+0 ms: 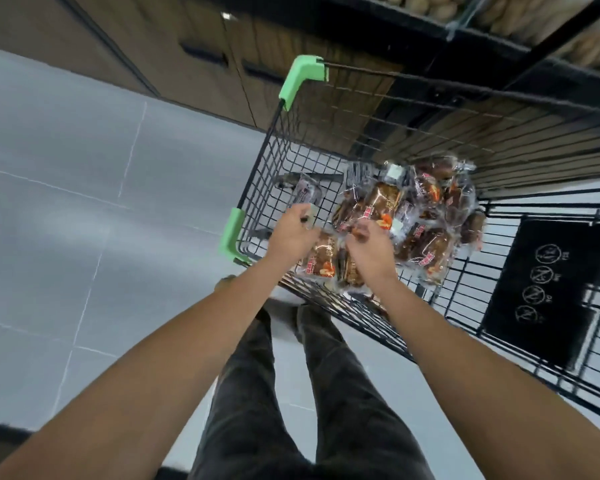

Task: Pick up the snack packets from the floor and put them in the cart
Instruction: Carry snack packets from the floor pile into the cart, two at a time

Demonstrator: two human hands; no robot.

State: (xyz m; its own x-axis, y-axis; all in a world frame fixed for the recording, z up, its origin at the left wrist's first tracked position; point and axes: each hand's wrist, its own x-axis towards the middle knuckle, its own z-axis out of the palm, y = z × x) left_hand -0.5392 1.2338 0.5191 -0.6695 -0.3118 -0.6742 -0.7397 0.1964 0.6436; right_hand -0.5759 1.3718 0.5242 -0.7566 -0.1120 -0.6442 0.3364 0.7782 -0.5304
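Note:
A black wire cart (257,168) with green corner guards (303,77) stands in front of me. Several snack packets (426,209), clear wrappers with brown cakes and red labels, lie piled in its basket. Both my hands reach over the near rim into the basket. My left hand (291,235) has its fingers curled on a packet (307,195) at the left of the pile. My right hand (371,247) pinches the edge of another packet (378,206) in the middle. One more packet (321,261) lies between and below my wrists.
Grey tiled floor (66,202) spreads to the left. A wooden cabinet front (201,46) is behind the cart, and a dark shelf with baked goods (499,15) is at the upper right. The cart's black seat flap (548,289) is at the right. My legs (291,393) are below.

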